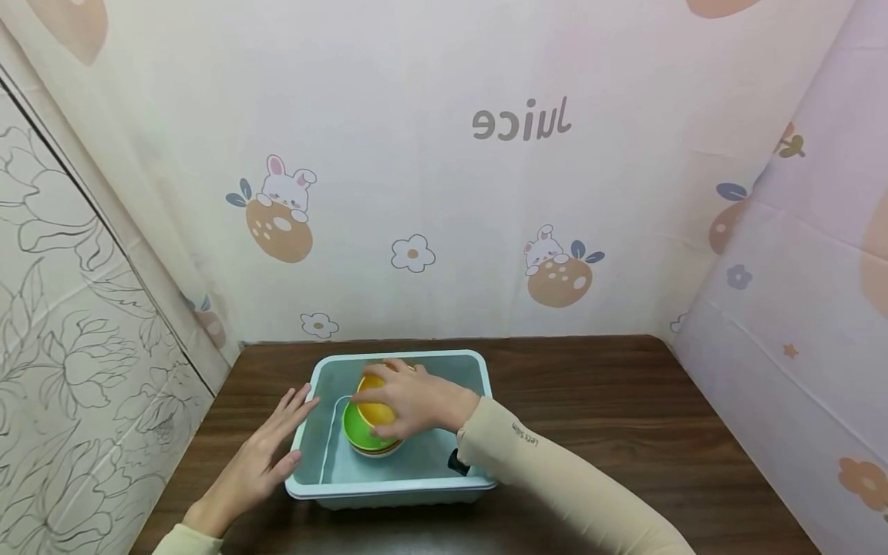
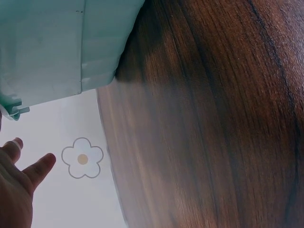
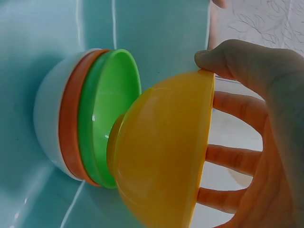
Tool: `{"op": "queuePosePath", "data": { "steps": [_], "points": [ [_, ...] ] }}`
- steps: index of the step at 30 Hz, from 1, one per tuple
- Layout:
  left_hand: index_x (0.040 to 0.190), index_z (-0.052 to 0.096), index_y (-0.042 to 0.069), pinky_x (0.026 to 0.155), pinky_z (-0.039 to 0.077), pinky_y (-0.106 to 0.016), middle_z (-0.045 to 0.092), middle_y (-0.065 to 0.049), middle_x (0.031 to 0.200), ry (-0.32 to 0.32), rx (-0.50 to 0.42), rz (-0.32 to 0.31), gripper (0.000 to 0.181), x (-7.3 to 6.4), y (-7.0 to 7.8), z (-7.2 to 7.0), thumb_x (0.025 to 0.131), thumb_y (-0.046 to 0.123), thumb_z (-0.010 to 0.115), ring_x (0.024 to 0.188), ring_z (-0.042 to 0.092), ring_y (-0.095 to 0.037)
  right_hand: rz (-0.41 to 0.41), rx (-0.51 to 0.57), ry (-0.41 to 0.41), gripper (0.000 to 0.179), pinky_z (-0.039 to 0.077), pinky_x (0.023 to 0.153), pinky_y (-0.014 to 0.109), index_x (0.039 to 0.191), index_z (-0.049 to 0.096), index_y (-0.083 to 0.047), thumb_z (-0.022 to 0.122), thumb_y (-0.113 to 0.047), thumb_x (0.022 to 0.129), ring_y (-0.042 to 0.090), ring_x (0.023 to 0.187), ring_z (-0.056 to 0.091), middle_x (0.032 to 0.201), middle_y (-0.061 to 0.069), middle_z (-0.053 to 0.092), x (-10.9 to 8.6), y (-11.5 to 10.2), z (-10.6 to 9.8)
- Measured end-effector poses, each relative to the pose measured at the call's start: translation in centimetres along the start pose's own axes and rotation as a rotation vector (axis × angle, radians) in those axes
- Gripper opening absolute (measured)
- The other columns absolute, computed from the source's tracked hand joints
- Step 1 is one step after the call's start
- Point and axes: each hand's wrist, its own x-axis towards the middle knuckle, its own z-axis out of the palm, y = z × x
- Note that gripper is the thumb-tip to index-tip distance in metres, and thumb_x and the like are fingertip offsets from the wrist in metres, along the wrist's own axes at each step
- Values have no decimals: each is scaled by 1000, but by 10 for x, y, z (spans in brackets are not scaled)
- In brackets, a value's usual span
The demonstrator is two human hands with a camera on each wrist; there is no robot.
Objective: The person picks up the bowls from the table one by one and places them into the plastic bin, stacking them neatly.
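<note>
With fingers and thumb on its rim, my right hand (image 1: 418,399) grips a yellow bowl (image 3: 161,147). The bowl's base is at the mouth of a green bowl (image 3: 116,95); whether they touch I cannot tell. That green bowl tops a stack, with an orange bowl (image 3: 70,116) and a white bowl (image 3: 47,114) under it. The stack sits inside a pale blue-green plastic bin (image 1: 388,486). My left hand (image 1: 258,456) is at the bin's left rim, fingers spread and holding nothing; contact with the rim is unclear.
The bin stands on a dark wood-grain table (image 1: 590,408), which extends to its right. A printed curtain (image 1: 444,193) hangs behind the table, with more cloth along both sides. A small black object (image 1: 458,462) shows by the right sleeve.
</note>
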Motion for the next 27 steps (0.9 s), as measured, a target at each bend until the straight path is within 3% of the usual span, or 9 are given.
{"op": "queuePosePath", "data": {
  "steps": [8, 13, 18, 27],
  "points": [
    [160, 40, 20, 101, 36, -79, 30, -10, 169, -6, -33, -1, 71, 1, 0, 0, 92, 15, 63, 159, 18, -36, -32, -43, -16, 53, 54, 94, 55, 147, 55, -43, 58, -52, 94, 32, 141, 42, 160, 3, 41, 8, -3, 7],
    [160, 40, 21, 101, 38, -78, 30, -10, 169, -9, -24, -2, 72, 0, 0, 0, 92, 15, 63, 160, 17, -32, -59, -48, -19, 51, 54, 94, 55, 145, 56, -43, 60, -52, 95, 31, 139, 43, 159, 5, 43, 14, -5, 10],
    [160, 40, 20, 101, 38, -78, 30, -11, 169, -5, -32, 3, 72, 1, 0, 0, 92, 14, 64, 158, 19, -37, -70, -43, -35, 50, 54, 95, 57, 144, 57, -43, 61, -52, 95, 31, 138, 44, 159, 6, 44, 19, -8, 12],
    [159, 41, 19, 101, 38, -78, 32, -13, 168, 2, -36, 21, 73, 1, -1, 0, 91, 14, 65, 160, 17, -29, -72, -48, -80, 53, 51, 99, 62, 146, 55, -44, 61, -52, 94, 32, 140, 43, 161, 5, 41, 25, -6, 24]
  ]
}}
